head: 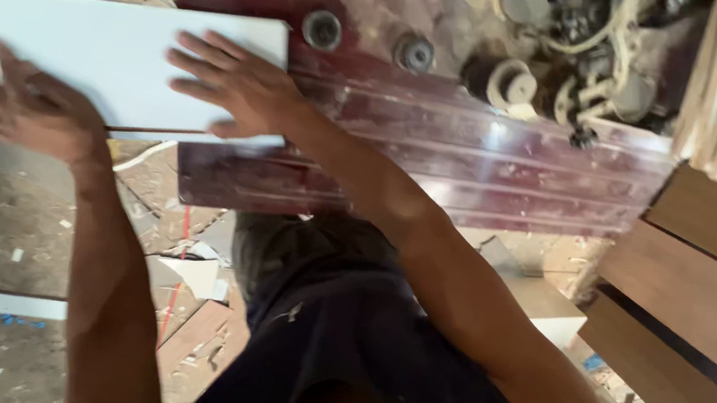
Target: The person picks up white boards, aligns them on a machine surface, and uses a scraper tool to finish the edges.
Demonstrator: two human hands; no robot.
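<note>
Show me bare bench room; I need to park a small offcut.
The dark red benchtop lies bare between the right hand on the white board and the stacked brown boards. The far edge is crowded by two round knobs and a cable tangle.
</note>
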